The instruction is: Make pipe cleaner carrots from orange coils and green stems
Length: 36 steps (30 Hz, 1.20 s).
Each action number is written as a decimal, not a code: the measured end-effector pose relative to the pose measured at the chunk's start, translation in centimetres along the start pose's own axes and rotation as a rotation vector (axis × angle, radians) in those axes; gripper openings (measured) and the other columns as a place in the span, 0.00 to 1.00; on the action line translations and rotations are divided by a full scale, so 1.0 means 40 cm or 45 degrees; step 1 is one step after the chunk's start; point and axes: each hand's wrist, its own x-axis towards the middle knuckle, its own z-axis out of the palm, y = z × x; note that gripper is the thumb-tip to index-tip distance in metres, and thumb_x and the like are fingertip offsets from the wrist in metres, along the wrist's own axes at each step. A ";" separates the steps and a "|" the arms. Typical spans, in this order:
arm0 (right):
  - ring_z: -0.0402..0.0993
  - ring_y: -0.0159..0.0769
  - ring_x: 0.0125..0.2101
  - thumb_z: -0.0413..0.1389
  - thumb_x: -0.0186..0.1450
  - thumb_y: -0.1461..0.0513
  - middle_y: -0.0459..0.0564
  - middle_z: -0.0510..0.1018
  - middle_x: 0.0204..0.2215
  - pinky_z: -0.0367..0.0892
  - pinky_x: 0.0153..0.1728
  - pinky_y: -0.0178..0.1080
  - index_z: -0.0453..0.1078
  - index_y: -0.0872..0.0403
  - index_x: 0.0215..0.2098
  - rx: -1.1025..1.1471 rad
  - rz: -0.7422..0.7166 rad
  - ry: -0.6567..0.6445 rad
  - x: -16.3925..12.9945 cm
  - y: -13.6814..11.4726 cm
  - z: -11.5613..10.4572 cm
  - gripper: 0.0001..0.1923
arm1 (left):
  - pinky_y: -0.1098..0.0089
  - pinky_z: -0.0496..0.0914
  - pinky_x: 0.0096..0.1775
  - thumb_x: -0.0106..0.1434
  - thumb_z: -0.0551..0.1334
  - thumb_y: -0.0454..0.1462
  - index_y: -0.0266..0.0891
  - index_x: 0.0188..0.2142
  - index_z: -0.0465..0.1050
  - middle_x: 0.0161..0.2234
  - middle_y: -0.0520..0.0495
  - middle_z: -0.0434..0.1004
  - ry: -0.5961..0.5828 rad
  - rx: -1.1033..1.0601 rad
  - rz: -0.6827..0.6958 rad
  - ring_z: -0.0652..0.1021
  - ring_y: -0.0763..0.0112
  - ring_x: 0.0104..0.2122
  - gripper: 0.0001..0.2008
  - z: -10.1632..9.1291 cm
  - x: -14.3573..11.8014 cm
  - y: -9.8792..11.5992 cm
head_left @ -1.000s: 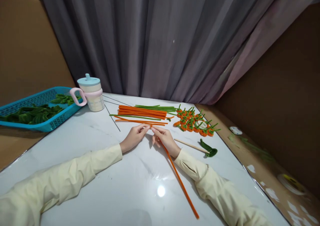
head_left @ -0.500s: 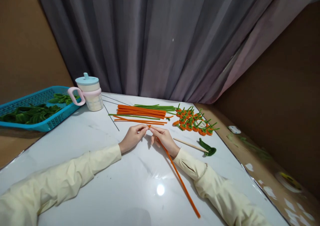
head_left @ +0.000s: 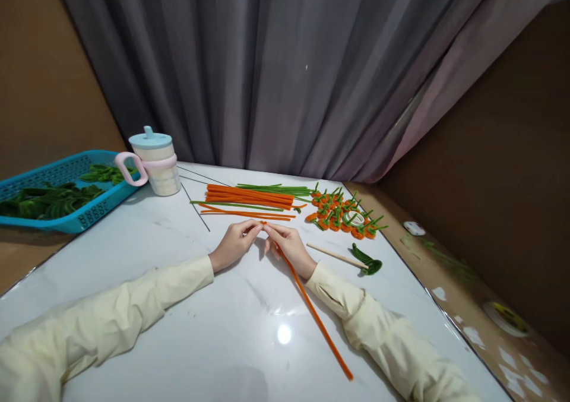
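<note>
Between the fingertips of both hands is the small bent end of an orange pipe cleaner (head_left: pixel 318 319). Its long tail runs under my right hand and slants down toward the front of the table. My left hand (head_left: pixel 236 244) pinches that end from the left. From the other side my right hand (head_left: pixel 290 249) pinches it with thumb and forefinger, the other fingers curled below. Just beyond the hands lie a bundle of orange pipe cleaners (head_left: pixel 249 196), several green pipe cleaners (head_left: pixel 274 189) and a few loose orange ones.
Many small orange shapes with green stems (head_left: pixel 336 224) sit at the right back, a white ring (head_left: pixel 355 217) among them. Nearer are a wooden stick (head_left: pixel 335 255) and a dark green twisted piece (head_left: pixel 367 262). A lidded cup (head_left: pixel 162 173) and a blue basket (head_left: pixel 80 222) stand left.
The whole view has shifted slightly. Both hands keep their pinch on the orange pipe cleaner, with only a slight change at its bent end.
</note>
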 end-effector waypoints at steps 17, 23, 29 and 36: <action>0.54 0.21 0.11 0.56 0.60 0.51 0.42 0.72 0.15 0.50 0.14 0.29 0.75 0.57 0.43 -0.071 -0.023 0.011 -0.007 -0.002 0.001 0.20 | 0.73 0.64 0.33 0.65 0.52 0.42 0.35 0.33 0.73 0.29 0.48 0.75 0.000 0.090 0.067 0.72 0.71 0.29 0.15 0.002 -0.003 -0.005; 0.56 0.22 0.10 0.54 0.62 0.51 0.44 0.74 0.17 0.48 0.13 0.29 0.73 0.57 0.46 -0.032 -0.010 -0.002 -0.004 0.005 0.000 0.22 | 0.74 0.63 0.30 0.65 0.52 0.41 0.35 0.32 0.72 0.26 0.50 0.72 0.013 0.117 0.083 0.69 0.74 0.25 0.14 0.002 -0.005 -0.007; 0.55 0.22 0.10 0.53 0.62 0.50 0.44 0.73 0.16 0.48 0.13 0.28 0.72 0.57 0.47 -0.049 -0.023 0.000 -0.004 0.007 0.001 0.23 | 0.74 0.64 0.32 0.65 0.52 0.41 0.35 0.34 0.72 0.29 0.48 0.75 0.009 0.117 0.099 0.71 0.72 0.28 0.14 0.003 -0.003 -0.013; 0.55 0.23 0.11 0.51 0.64 0.50 0.44 0.73 0.17 0.51 0.14 0.29 0.72 0.56 0.49 -0.213 -0.109 0.003 -0.009 0.006 -0.001 0.23 | 0.75 0.63 0.29 0.65 0.51 0.42 0.36 0.33 0.71 0.26 0.50 0.73 -0.004 0.131 0.099 0.70 0.73 0.25 0.14 0.002 -0.005 -0.006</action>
